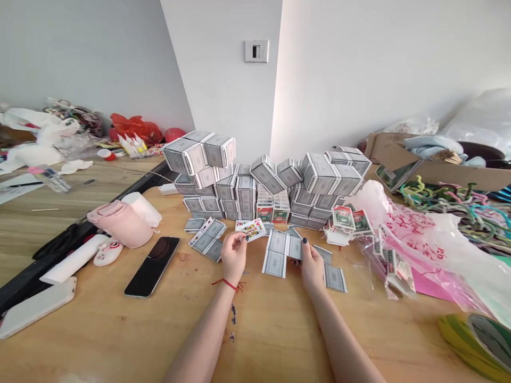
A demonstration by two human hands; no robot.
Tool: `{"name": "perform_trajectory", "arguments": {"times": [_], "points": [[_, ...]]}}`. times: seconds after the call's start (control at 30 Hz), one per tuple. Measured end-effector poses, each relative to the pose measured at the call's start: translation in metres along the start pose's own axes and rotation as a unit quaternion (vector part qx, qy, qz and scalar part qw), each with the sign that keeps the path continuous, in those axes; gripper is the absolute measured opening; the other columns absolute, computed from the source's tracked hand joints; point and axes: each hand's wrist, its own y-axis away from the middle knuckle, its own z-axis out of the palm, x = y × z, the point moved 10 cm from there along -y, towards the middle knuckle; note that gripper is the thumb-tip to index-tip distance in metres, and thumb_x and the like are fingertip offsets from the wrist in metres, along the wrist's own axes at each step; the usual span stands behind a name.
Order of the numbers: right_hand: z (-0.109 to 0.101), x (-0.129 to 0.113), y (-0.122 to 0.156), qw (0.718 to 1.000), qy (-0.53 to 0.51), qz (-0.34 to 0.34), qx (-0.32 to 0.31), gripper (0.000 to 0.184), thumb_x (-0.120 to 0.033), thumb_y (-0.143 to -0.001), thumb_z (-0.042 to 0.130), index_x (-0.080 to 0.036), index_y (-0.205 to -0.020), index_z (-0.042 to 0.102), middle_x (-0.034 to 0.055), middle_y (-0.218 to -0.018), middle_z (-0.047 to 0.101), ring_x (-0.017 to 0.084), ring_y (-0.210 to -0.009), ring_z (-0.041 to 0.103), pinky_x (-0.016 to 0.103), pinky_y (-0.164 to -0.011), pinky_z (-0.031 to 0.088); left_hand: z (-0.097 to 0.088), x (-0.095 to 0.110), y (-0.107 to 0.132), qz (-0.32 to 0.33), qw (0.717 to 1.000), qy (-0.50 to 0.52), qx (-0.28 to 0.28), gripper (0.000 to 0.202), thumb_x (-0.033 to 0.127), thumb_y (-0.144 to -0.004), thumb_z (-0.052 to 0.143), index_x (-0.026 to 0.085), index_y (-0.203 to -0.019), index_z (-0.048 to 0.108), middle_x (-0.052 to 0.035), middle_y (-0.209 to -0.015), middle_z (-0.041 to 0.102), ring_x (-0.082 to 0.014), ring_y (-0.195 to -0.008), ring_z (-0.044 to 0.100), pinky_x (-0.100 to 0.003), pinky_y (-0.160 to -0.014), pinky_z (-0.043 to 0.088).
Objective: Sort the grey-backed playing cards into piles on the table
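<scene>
- Left hand (234, 254): fingertips pinching a face-up playing card (254, 229) at its left end, just before the stacked card blocks (245, 198).
- Right hand (313, 264): thumb on top, grasping a patterned card piece (275, 244) between the hand and the playing card; underside fingers largely hidden.
- Judgement: light edge pressure on these 2 should avoid creasing; edges want squaring; knuckles best kept off the blocks, which could topple.

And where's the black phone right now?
In the head view, the black phone lies on the wooden table, left of the person's left hand and nearer the camera than the pink container.
</scene>
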Motion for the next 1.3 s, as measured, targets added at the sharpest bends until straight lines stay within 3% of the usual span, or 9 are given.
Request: {"name": "perform_trajectory", "arguments": {"times": [0.13,0.33,0.5,0.8,1.0,1.2,1.3], "points": [[-0.004,-0.002,-0.003,0.999,0.027,-0.019,0.002,0.04,-0.055,-0.073,0.048,-0.018,-0.058,0.048,-0.0032,-0.047,0.045,0.011,-0.042,0.038,0.023,-0.039,0.031,0.005,-0.006,-0.001,-0.03,0.998,0.047,-0.019,0.032,0.022,-0.068,0.059,0.017,-0.099,0.055,-0.0114,-0.113,0.051,-0.0173,-0.088,0.059,-0.03,-0.074,0.05],[-0.004,-0.004,-0.002,0.999,0.048,-0.025,-0.001,0.04,-0.055,-0.072,0.049,-0.018,-0.057,0.048,-0.0032,-0.045,0.044,0.011,-0.041,0.039,0.023,-0.039,0.032,0.015,-0.021,0.001,-0.119,0.987,0.092,-0.057,0.031,0.02,-0.064,0.062,0.015,-0.094,0.055,-0.0047,-0.077,0.063,-0.017,-0.073,0.062,-0.031,-0.067,0.051],[-0.009,-0.005,-0.003,0.998,0.055,-0.028,0.02,0.04,-0.055,-0.072,0.048,-0.018,-0.056,0.047,-0.0035,-0.044,0.044,0.011,-0.041,0.04,0.023,-0.04,0.032,0.012,-0.025,0.0,-0.156,0.979,0.128,-0.039,0.032,0.019,-0.062,0.062,0.015,-0.092,0.052,-0.0012,-0.068,0.062,-0.0145,-0.062,0.061,-0.028,-0.059,0.051],[-0.008,-0.008,-0.003,0.998,0.048,-0.038,0.022,0.042,-0.056,-0.071,0.048,-0.018,-0.055,0.047,-0.0032,-0.044,0.043,0.011,-0.041,0.038,0.023,-0.04,0.03,0.023,-0.022,0.005,-0.172,0.971,0.141,-0.086,0.031,0.019,-0.061,0.064,0.014,-0.089,0.052,0.0006,-0.063,0.06,-0.0136,-0.06,0.06,-0.03,-0.061,0.051],[-0.01,-0.008,-0.003,0.997,0.062,-0.04,0.026,0.043,-0.059,-0.07,0.047,-0.018,-0.056,0.047,-0.0028,-0.045,0.043,0.011,-0.042,0.037,0.023,-0.04,0.03,0.014,-0.03,0.003,-0.193,0.967,0.161,-0.05,0.033,0.021,-0.062,0.062,0.014,-0.092,0.05,-0.0003,-0.067,0.062,-0.013,-0.057,0.06,-0.028,-0.057,0.049],[-0.011,-0.007,-0.004,0.997,0.064,-0.036,0.032,0.044,-0.06,-0.071,0.045,-0.018,-0.057,0.049,-0.0033,-0.043,0.044,0.011,-0.041,0.037,0.024,-0.04,0.031,0.024,-0.026,0.005,-0.188,0.967,0.145,-0.09,0.033,0.019,-0.062,0.062,0.014,-0.092,0.05,-0.0005,-0.067,0.062,-0.014,-0.06,0.061,-0.028,-0.058,0.05],[-0.01,-0.006,-0.004,0.997,0.057,-0.035,0.03,0.044,-0.06,-0.07,0.047,-0.017,-0.058,0.05,-0.0033,-0.044,0.044,0.011,-0.041,0.037,0.023,-0.04,0.032,0.021,-0.025,0.004,-0.177,0.971,0.146,-0.075,0.04,0.019,-0.062,0.062,0.015,-0.098,0.047,-0.0006,-0.069,0.062,-0.0147,-0.063,0.061,-0.029,-0.058,0.051]]}}
